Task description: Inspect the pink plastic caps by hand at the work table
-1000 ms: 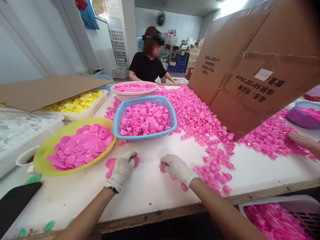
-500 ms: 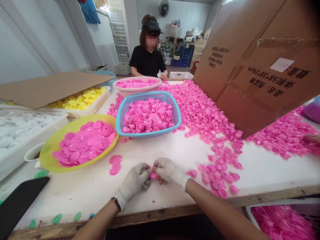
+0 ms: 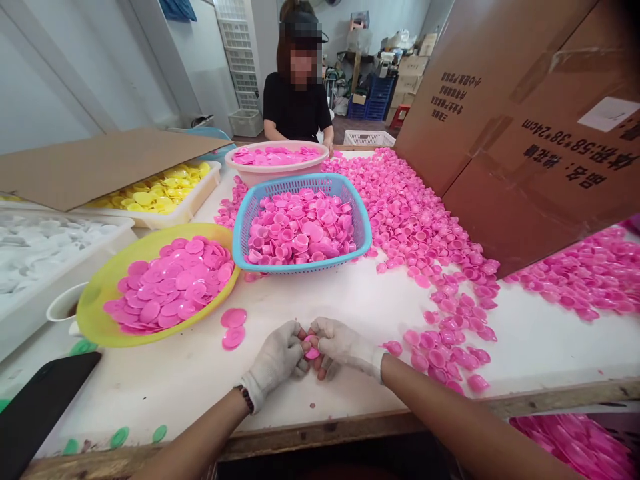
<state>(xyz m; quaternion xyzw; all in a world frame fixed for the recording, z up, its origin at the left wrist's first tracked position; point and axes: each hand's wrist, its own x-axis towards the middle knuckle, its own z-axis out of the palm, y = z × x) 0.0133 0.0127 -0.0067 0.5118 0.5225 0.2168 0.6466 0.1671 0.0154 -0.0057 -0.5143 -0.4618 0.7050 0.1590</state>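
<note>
A: What's at the far left?
B: A black slab point(image 3: 50, 407) on the counter point(image 3: 190, 387), well left of the left hand point(image 3: 277, 360). Then a yellow bowl point(image 3: 103, 273) heaped with pink discs point(image 3: 167, 287), also left of that hand and farther out.
A: Anything nearer?
B: Two loose discs point(image 3: 233, 338), just left of the left hand and slightly beyond it.
A: And the hand itself?
B: Gloved, its fingertips pinched on a small pink piece point(image 3: 311, 352). Beyond both hands stands a blue basket point(image 3: 300, 268) full of pink parts point(image 3: 300, 230).
A: Where's the piece exactly?
B: Between the hands, partly hidden by fingers; I can't tell whether it touches the counter.
A: The right hand point(image 3: 347, 347)?
B: Gloved too, close against the left, gripping the same piece.
A: Farther right?
B: Scattered pink cups point(image 3: 437, 359) beside that hand, then, beyond them, a tilted cardboard box point(image 3: 500, 207).
</note>
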